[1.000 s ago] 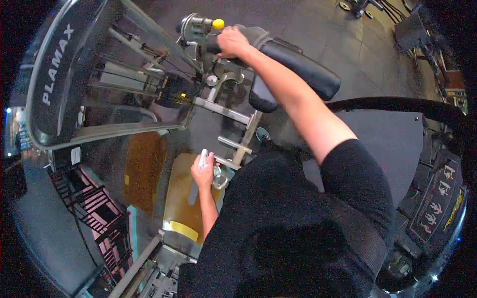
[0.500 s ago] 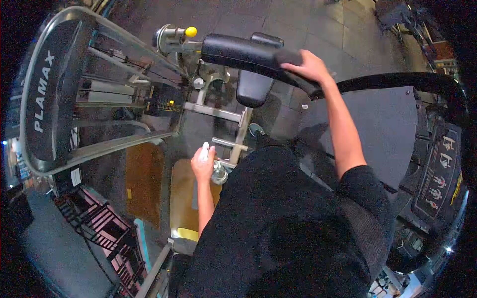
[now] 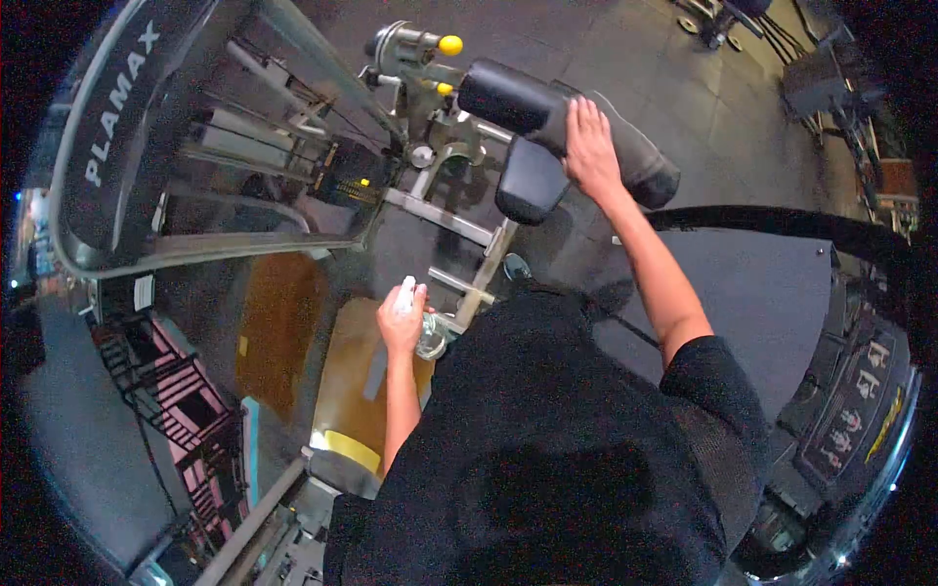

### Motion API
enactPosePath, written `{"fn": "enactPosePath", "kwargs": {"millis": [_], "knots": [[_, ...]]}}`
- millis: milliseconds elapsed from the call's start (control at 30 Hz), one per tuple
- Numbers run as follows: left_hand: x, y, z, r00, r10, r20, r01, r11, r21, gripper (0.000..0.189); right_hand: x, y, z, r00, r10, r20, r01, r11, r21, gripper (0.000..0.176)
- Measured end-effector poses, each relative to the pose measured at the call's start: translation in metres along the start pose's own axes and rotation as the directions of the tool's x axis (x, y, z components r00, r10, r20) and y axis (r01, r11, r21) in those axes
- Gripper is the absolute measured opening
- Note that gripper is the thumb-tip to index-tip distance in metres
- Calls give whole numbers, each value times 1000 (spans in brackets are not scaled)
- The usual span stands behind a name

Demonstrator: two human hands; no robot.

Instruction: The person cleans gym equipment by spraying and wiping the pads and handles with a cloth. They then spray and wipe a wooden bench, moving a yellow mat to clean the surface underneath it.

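Observation:
My left hand (image 3: 401, 317) is wrapped around the neck of a spray bottle with a white trigger head and a clear body (image 3: 431, 342), in front of my torso. Out ahead, my right hand (image 3: 591, 154) presses a dark cloth (image 3: 554, 125) onto a long black padded cushion (image 3: 503, 95) of an exercise machine. Its fingers are straight and close together, and most of the cloth is hidden beneath them. Just below that cushion sits a smaller black pad (image 3: 532, 182) on the machine's frame.
A metal machine frame (image 3: 181, 259) marked PLAMAX stands at left, with a yellow-knobbed pivot (image 3: 449, 46) beyond it. At right are a grey panel (image 3: 743, 303), a black curved bar (image 3: 782, 220) and an instruction placard (image 3: 845, 410). My shoe (image 3: 516, 266) is beside the metal base.
My right hand has slid along the cushion and its fingers now point away from me. The view has turned and the cushion appears more slanted. My left hand keeps the bottle.

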State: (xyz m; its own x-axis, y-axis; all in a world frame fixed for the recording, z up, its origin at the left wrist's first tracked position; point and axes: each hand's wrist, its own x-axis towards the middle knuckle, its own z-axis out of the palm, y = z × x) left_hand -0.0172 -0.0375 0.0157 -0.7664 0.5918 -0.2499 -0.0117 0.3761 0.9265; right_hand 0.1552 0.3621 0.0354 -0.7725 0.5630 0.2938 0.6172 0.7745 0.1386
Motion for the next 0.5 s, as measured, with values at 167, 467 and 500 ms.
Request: {"fn": "enactPosePath", "kwargs": {"millis": [167,467,500], "knots": [[-11,-18,-11,992,-24,-123,18,999,-50,18,141,-29,21,981,-152,124,105,941,322,98],[8,8,12,999,-4,-46,4,1000,0,19,181,-33,35,891,-127,437,-153,820,551,119],[14,17,23,999,37,-20,-37,999,-40,19,162,-16,22,873,-94,478,-205,820,535,117]]}}
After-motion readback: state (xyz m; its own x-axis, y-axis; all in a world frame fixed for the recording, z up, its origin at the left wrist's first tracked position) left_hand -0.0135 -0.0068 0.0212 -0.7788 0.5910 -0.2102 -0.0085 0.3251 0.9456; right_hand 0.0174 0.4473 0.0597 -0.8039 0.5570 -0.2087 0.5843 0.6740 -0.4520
